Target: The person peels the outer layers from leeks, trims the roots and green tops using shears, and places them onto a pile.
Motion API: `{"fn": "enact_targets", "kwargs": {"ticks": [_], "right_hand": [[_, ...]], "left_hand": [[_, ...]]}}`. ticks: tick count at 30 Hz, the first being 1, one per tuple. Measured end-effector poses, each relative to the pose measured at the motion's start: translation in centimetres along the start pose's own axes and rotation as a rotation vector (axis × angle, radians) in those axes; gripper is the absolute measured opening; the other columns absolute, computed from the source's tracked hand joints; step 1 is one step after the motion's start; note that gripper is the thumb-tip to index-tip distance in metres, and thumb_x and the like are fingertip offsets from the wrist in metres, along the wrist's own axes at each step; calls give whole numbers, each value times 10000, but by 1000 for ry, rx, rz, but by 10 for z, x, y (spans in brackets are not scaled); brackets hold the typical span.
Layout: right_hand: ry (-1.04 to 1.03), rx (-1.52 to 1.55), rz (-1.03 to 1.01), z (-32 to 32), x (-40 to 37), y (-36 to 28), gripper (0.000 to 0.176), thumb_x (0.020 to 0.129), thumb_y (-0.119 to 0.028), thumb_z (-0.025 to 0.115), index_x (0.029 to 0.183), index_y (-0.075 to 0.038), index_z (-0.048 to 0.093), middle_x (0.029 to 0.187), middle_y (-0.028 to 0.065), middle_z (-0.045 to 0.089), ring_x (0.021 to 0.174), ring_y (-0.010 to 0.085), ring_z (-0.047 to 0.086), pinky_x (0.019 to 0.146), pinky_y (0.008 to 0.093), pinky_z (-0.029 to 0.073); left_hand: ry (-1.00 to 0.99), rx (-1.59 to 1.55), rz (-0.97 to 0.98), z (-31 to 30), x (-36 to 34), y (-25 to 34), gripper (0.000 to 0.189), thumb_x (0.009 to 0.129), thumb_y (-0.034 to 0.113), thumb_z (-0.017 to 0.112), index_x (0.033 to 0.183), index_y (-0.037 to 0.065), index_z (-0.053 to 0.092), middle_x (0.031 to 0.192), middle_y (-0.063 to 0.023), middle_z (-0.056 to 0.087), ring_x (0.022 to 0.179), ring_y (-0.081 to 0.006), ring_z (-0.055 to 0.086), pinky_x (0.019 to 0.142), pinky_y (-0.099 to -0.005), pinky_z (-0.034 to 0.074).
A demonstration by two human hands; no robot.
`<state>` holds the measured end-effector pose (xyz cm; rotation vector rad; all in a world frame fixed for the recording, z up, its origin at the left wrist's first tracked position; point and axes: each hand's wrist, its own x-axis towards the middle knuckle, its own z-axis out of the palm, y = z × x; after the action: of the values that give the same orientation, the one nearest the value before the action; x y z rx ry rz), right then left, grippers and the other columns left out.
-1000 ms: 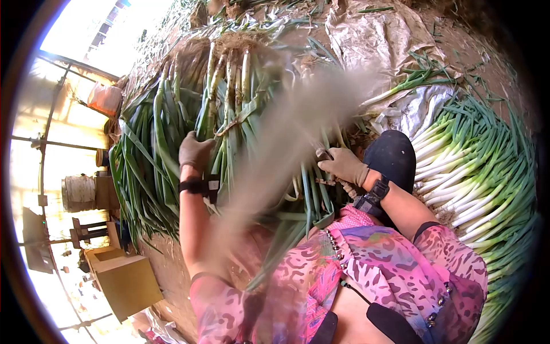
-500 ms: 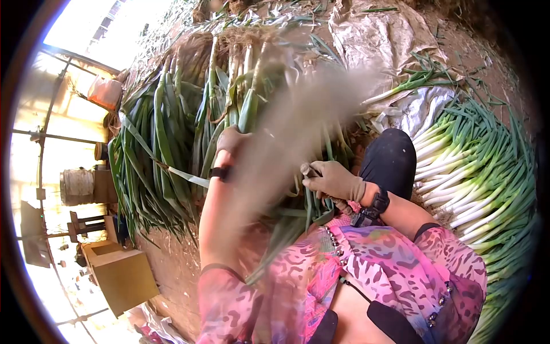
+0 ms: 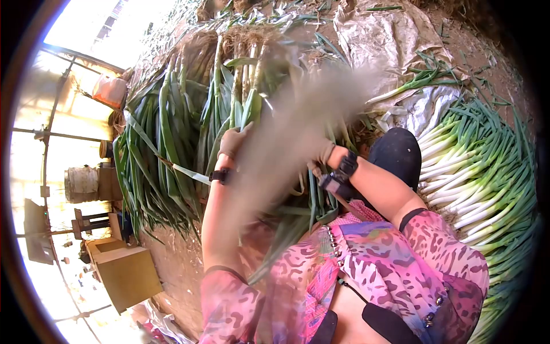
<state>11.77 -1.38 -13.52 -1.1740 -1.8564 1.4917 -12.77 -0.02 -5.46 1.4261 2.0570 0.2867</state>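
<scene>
My left hand (image 3: 231, 142), in a tan glove, is closed on the green leaves of a long green onion (image 3: 250, 109). That onion's pale stalk and roots point away from me. Untrimmed green onions (image 3: 163, 120) lie in a thick row to its left, roots at the far end. My right hand (image 3: 322, 152), also gloved, has come in close on the other side; a grey blur over the middle of the view hides its fingers. A black watch-like band (image 3: 348, 164) is on that wrist, with a dark device (image 3: 337, 186) hanging just below.
Cleaned green onions with white stalks (image 3: 452, 166) are piled on the right, past my dark-clothed knee (image 3: 396, 152). Plastic sheeting (image 3: 381, 40) covers the ground at the far side. On the left are a cardboard box (image 3: 125, 274) and a white bucket (image 3: 79, 184).
My right hand has moved forward and left, from near my knee to behind the blur. My left hand has stayed on the green onion, with the view shifting slightly.
</scene>
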Motion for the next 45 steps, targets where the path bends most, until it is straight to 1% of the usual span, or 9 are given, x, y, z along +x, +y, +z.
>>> {"fn": "enact_targets", "kwargs": {"ticks": [4,8,11,16,22,25,30,36,45], "right_hand": [[56,146,307,-21,-14,-63,431,844,-362,648,923,62,655,732,149,700,612,260,688,616,389,542],[117,-10,-29,16,-49,-19,459,842,-390,654,950,56,653,806,209,700,727,353,695,708,422,544],[115,-8,69,7,-82,-56,485,833,-426,672,961,42,654,909,281,683,912,451,658,835,460,521],[178,-273,-114,28,0,12,493,852,-408,644,978,68,667,845,258,700,824,400,698,793,447,549],[120,113,385,-47,39,-95,493,850,-392,624,912,92,698,764,228,704,654,334,712,680,405,576],[215,-118,229,-44,67,-79,459,857,-367,620,846,82,711,721,198,696,526,299,673,562,399,559],[132,149,465,-71,49,-118,436,897,-339,576,855,73,712,728,179,704,512,281,654,530,409,526],[208,-216,209,-36,52,-67,497,880,-406,556,871,61,728,819,226,724,815,331,728,794,390,549],[168,-59,348,-58,65,-74,488,871,-399,561,892,58,729,851,221,735,786,343,725,766,396,555]], "left_hand": [[72,25,-13,6,7,-9,727,938,632,567,1055,-68,726,928,-195,738,892,-302,699,819,-392,517],[18,-162,14,-3,-17,7,751,985,630,498,1065,-86,712,939,-209,733,900,-315,692,835,-388,509],[-39,-177,-25,5,6,-12,752,999,627,476,1049,-85,711,919,-209,728,893,-322,684,828,-389,507],[46,189,50,17,27,-31,763,1034,607,362,1026,-75,706,988,-308,692,1019,-461,635,883,-483,485],[35,263,-42,22,28,-26,705,1066,532,321,1041,-68,690,995,-319,679,1022,-470,629,875,-512,483],[23,222,-29,19,18,-16,671,1066,517,341,1074,-60,684,995,-322,677,1004,-479,632,854,-522,489],[14,104,-119,11,-15,9,691,1057,529,359,1100,-85,674,1065,-335,666,1090,-478,609,929,-502,470],[67,134,-21,22,-4,-10,719,1050,553,358,1008,-81,695,966,-339,675,1011,-492,635,880,-516,500],[96,297,151,12,-33,21,756,1030,588,383,990,-94,708,980,-346,677,1055,-493,626,900,-505,497]]}}
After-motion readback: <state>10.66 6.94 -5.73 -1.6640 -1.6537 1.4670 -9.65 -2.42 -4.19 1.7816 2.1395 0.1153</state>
